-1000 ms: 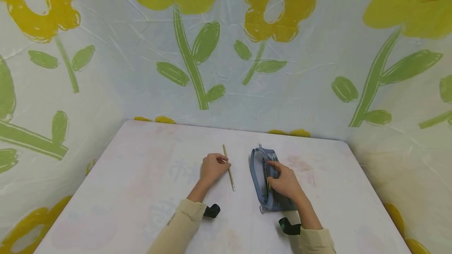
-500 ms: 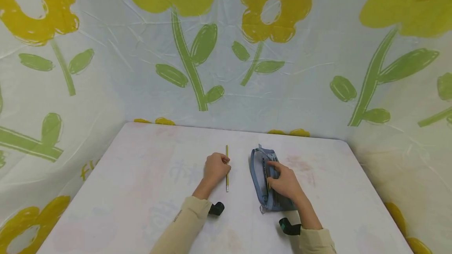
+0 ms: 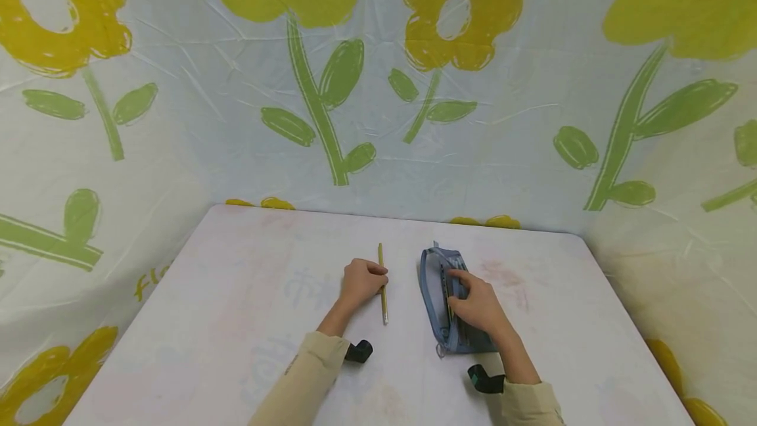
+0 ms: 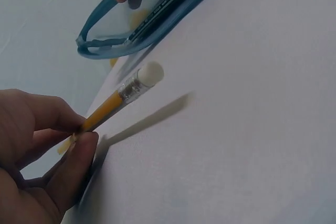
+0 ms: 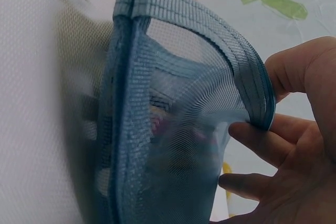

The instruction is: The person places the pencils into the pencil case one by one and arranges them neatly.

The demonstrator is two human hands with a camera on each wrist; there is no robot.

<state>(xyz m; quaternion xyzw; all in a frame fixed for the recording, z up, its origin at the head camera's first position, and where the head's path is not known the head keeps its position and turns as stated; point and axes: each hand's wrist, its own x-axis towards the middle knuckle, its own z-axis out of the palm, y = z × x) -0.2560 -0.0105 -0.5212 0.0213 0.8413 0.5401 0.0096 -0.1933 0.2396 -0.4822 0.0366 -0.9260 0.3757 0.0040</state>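
Observation:
My left hand [image 3: 361, 279] pinches a yellow pencil [image 4: 106, 110] between thumb and fingers. Its white eraser [image 4: 151, 74] points up toward the camera in the left wrist view, and its shadow lies on the table below. To the right lies a blue mesh pencil case [image 3: 427, 281], its zipped mouth spread apart. The fingers and thumb of my right hand [image 3: 478, 304] grip the rim of that mouth; in the right wrist view the thumb is on one side and fingertips on the other. A dark pencil [image 4: 167, 4] with small lettering shows inside the case.
Both items are over a white table [image 3: 248, 321] with faint prints. A flower-patterned sheet [image 3: 508, 150] hangs behind and at the sides. A metal ring [image 3: 440, 351] sits at the case's near end. Black wrist cameras [image 3: 359, 351] jut from both sleeves.
The pencil has turned in my left hand, its eraser end swinging left and then slightly back right. The left hand has shifted a little. My right hand and the pencil case have stayed in place.

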